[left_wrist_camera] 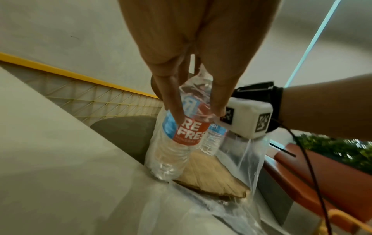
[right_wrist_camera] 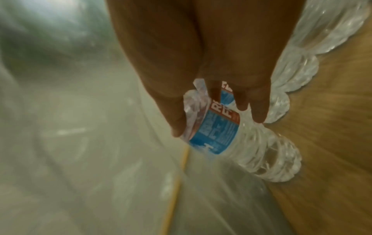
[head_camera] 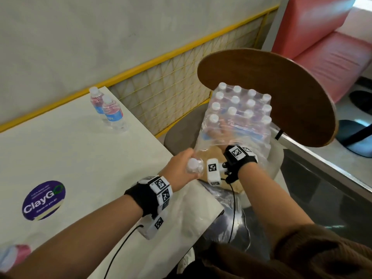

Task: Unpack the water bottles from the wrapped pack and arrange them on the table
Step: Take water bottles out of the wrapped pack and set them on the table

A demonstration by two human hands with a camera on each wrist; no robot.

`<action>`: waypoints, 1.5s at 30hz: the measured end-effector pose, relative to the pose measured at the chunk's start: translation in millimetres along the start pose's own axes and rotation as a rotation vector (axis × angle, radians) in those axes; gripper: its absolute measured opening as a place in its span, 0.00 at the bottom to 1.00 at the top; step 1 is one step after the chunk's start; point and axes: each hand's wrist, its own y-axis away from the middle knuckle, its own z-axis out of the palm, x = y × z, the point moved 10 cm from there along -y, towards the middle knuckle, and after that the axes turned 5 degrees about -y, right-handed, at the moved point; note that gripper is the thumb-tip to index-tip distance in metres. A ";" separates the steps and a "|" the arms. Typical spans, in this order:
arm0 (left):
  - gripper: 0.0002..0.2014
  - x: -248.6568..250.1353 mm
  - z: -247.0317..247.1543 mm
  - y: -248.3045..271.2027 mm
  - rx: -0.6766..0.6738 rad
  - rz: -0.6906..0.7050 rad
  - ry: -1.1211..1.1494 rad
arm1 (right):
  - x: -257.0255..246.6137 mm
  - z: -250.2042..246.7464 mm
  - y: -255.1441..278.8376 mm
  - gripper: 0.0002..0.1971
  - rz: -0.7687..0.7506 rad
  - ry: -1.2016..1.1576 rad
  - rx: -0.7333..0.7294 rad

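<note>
The wrapped pack point(head_camera: 241, 109) of white-capped water bottles stands on a chair seat right of the white table point(head_camera: 80, 168). My right hand point(head_camera: 219, 133) reaches inside the torn clear wrap and grips a bottle point(right_wrist_camera: 217, 135) with a blue and red label; in the right wrist view my right hand point(right_wrist_camera: 217, 114) curls round its upper part. My left hand point(head_camera: 181, 164) holds another bottle point(head_camera: 193, 166) by its shoulder at the table's edge; the left wrist view shows that bottle point(left_wrist_camera: 181, 135) hanging upright from my left hand point(left_wrist_camera: 195, 111). Two bottles point(head_camera: 109, 111) stand at the table's far edge.
Loose clear wrap point(head_camera: 201, 208) trails over the table's corner, with a tan cardboard tray point(left_wrist_camera: 211, 174) under it. The chair's round wooden back point(head_camera: 281, 93) rises behind the pack. A yellow wire fence point(head_camera: 171, 87) runs along the wall. A purple sticker point(head_camera: 43, 200) lies on the table.
</note>
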 end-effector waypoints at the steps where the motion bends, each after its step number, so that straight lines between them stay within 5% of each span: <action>1: 0.21 -6.7 -5.2 2.2 0.011 -0.045 0.010 | -2.8 7.7 -0.3 0.50 0.022 -0.015 -0.022; 3: 0.21 -18.0 -19.4 8.2 0.033 -0.111 0.013 | -23.8 15.6 -7.7 0.63 -0.167 0.142 -0.032; 7: 0.22 -24.7 -65.3 21.9 0.050 -0.118 0.026 | -30.2 10.7 -20.3 0.34 -0.283 0.245 0.024; 10: 0.22 -40.3 -95.3 33.8 -0.076 -0.169 -0.112 | -1.0 17.1 3.5 0.32 -0.301 0.381 -0.018; 13: 0.22 -73.3 -110.3 51.5 -0.270 -0.269 -0.353 | -15.0 53.3 62.3 0.20 -0.550 0.421 -0.174; 17: 0.21 -109.1 -121.2 75.8 -0.402 -0.335 -0.487 | -23.4 150.7 154.0 0.22 -0.618 0.459 -0.609; 22: 0.20 -130.7 -118.2 107.4 -0.548 -0.398 -0.496 | -13.1 284.1 203.1 0.25 -0.687 0.623 -0.928; 28: 0.22 -141.6 -115.0 143.5 -0.678 -0.440 -0.635 | -15.0 399.2 252.7 0.31 -0.746 0.711 -1.134; 32: 0.22 -145.8 -120.9 162.9 -0.788 -0.428 -0.864 | -17.5 438.3 269.4 0.38 -0.780 0.767 -1.146; 37: 0.26 -136.7 -122.3 145.2 -0.681 -0.342 -0.940 | -31.7 403.4 245.6 0.37 -0.748 0.701 -1.021; 42: 0.21 -73.5 -101.8 65.6 -0.343 -0.100 -0.762 | -28.3 267.8 147.2 0.18 -0.483 0.798 -0.741; 45: 0.17 -29.4 -64.8 30.2 -0.271 0.044 -0.726 | -20.1 167.4 78.0 0.15 -0.304 0.742 -0.467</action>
